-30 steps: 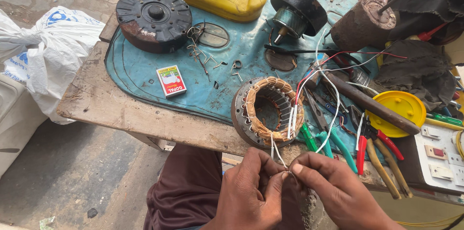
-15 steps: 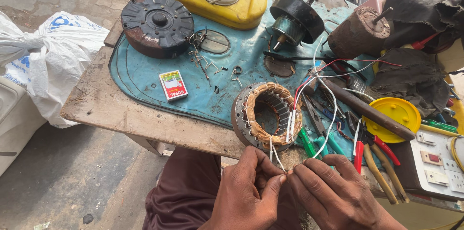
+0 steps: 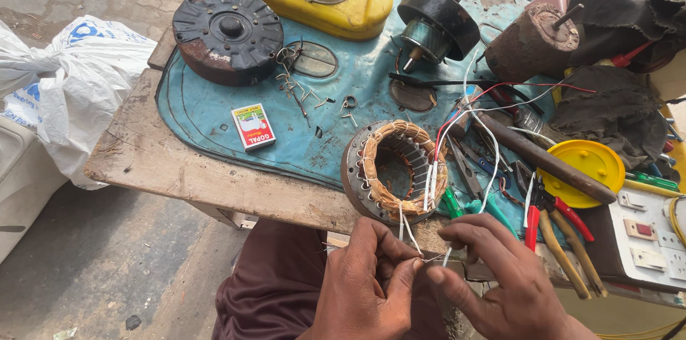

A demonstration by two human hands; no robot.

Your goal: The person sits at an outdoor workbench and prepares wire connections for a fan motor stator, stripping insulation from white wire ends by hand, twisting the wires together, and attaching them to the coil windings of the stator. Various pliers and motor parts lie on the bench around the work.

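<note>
stator [image 3: 395,170] sits at the worktop [image 3: 179,168] front edge, beside the pliers [image 3: 554,222]. we've got both hands pinched shut on its thin wire leads [image 3: 421,258]: left hand [image 3: 368,283], right hand [image 3: 493,276], fingertips nearly touching.

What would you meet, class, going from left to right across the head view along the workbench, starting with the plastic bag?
White plastic bag → small matchbox → wound motor stator → red-handled pliers → yellow round lid → white switch board.
</note>
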